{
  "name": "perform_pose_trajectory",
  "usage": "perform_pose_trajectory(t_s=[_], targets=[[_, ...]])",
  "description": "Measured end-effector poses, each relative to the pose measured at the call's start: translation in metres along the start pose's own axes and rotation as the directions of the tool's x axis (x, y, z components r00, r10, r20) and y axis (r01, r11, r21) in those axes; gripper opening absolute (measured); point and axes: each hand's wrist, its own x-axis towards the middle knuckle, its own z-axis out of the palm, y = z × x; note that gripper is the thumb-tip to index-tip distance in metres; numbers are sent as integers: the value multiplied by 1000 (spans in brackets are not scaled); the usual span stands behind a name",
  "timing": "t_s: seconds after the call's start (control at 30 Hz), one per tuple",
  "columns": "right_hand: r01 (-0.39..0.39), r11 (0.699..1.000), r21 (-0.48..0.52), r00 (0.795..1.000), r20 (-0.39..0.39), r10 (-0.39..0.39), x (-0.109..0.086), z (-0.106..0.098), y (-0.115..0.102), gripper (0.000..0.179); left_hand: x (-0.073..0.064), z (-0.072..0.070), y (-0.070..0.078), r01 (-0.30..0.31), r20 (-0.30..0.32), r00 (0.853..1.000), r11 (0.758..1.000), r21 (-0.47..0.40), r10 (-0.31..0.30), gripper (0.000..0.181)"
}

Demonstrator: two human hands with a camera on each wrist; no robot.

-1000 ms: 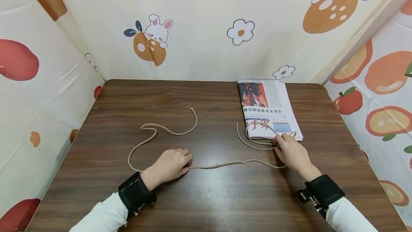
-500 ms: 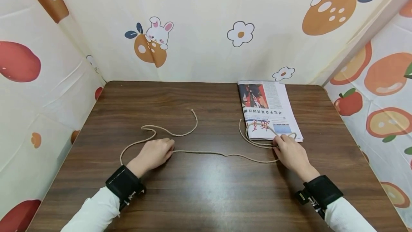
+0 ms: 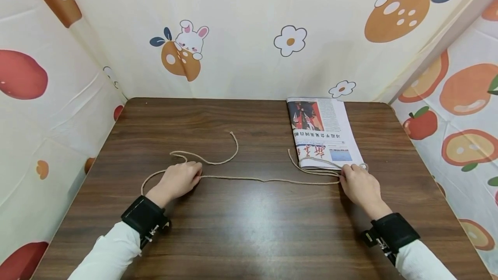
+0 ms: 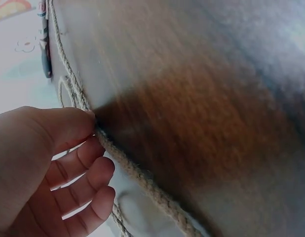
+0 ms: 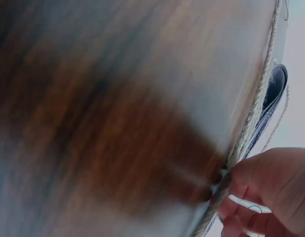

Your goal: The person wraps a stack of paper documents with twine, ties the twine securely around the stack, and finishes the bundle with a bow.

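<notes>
A thin tan rope (image 3: 264, 180) lies across the table, nearly straight between the two hands. My left hand (image 3: 177, 181) pinches it; the left wrist view shows thumb and index finger meeting on the rope (image 4: 152, 191), the other fingers curled below. Beyond that hand, the rope's left part bends back to a loose end pointing away. With my right hand (image 3: 361, 188) I pinch several strands together near the front edge of a folded newspaper (image 3: 330, 135). One strand crosses the paper's corner, and another loose end points up beside it. In the right wrist view, the fingers partly hide the rope (image 5: 256, 108).
The brown wooden table (image 3: 241, 237) has rounded back corners. Behind it hangs a cream cloth (image 3: 241, 33) with rabbit and flower prints. Fruit-printed cloth (image 3: 467, 141) borders the right side, and another printed sheet (image 3: 58, 120) the left.
My left hand has moved left and away from me along the table, drawing the rope between the hands straighter. The right hand has shifted slightly right, and the strands over the newspaper moved with it.
</notes>
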Motion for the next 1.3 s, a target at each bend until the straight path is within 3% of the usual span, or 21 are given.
perform_pose_trajectory(t_s=[0.2, 0.4, 0.53, 0.87, 1.03, 1.17, 1.3], targets=[[-125, 992, -20, 991, 46, 126, -3, -4, 7, 16, 1, 1, -2, 22, 16, 1000, 1000, -1, -22, 23], [-168, 986, -8, 985, 50, 168, -5, -7, 11, 16, 2, -2, 0, 35, 26, 999, 999, 9, -36, 22], [-133, 991, 15, 991, 19, 133, -4, -9, 8, 17, 4, -6, 6, 10, 13, 1000, 1000, 21, -10, 22], [44, 997, 57, 992, -123, -37, 5, -8, -11, 21, 23, -17, 20, -78, -107, 991, 994, 82, 86, 15], [72, 996, 47, 995, -78, -69, 10, -2, -12, 38, 34, -18, 18, -69, -108, 991, 991, 116, 81, 13], [58, 997, 52, 998, -36, -56, 12, 2, -11, 35, 40, -17, 15, -57, -84, 994, 990, 132, 69, 12], [61, 996, 69, 997, -51, -58, 15, 5, -10, 27, 45, -16, 13, -33, -32, 999, 990, 136, 38, 9]])
